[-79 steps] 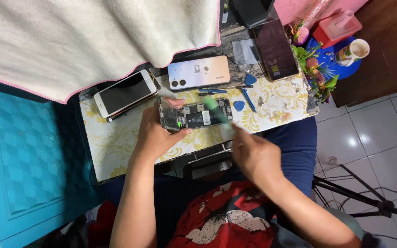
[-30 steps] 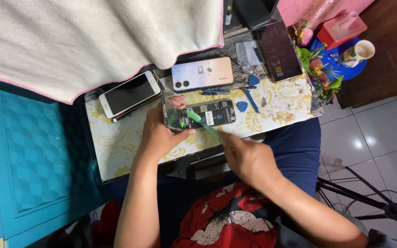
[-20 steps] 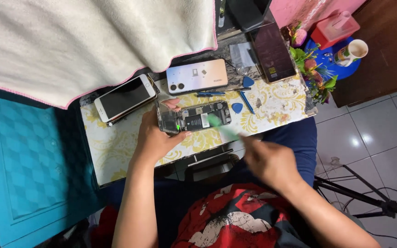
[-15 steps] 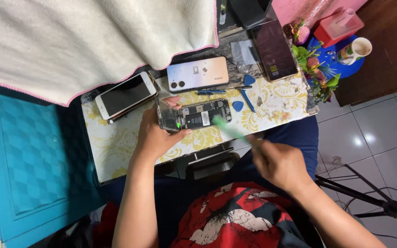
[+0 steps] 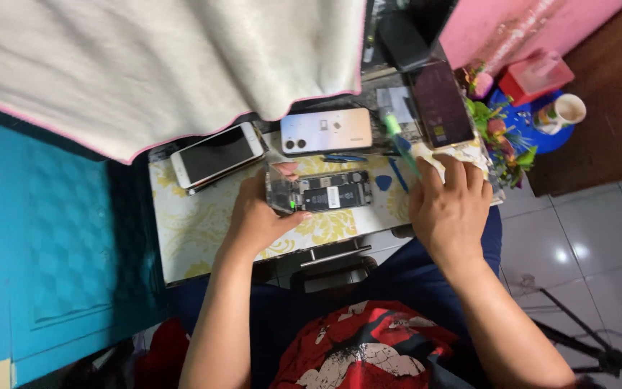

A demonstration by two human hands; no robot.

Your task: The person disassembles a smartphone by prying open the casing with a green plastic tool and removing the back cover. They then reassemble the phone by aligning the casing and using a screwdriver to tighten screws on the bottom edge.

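Left hand [image 5: 257,216] resting on a small table [image 5: 196,230] with a yellow-patterned white top, fingers curled around the left end of an opened phone [image 5: 318,193], thumb along its near edge. Opened phone lying flat near the table's middle, internals facing up. Right hand [image 5: 449,209] placed palm down at the table's right end, fingers spread, with a green-handled tool [image 5: 399,142] projecting past the index finger; exact grip on the tool hidden beneath the hand, cannot tell. Just beyond the opened phone: a pale phone [image 5: 325,132] lying camera-side up, with a blue-handled tool [image 5: 345,158] between the two. To the left: a white-framed phone [image 5: 217,155], screen up, partly under a cream cloth with pink edging [image 5: 160,65]. Blue pick [image 5: 383,183] just right of the opened phone. Dark-screened phone [image 5: 440,104] at the far right corner.
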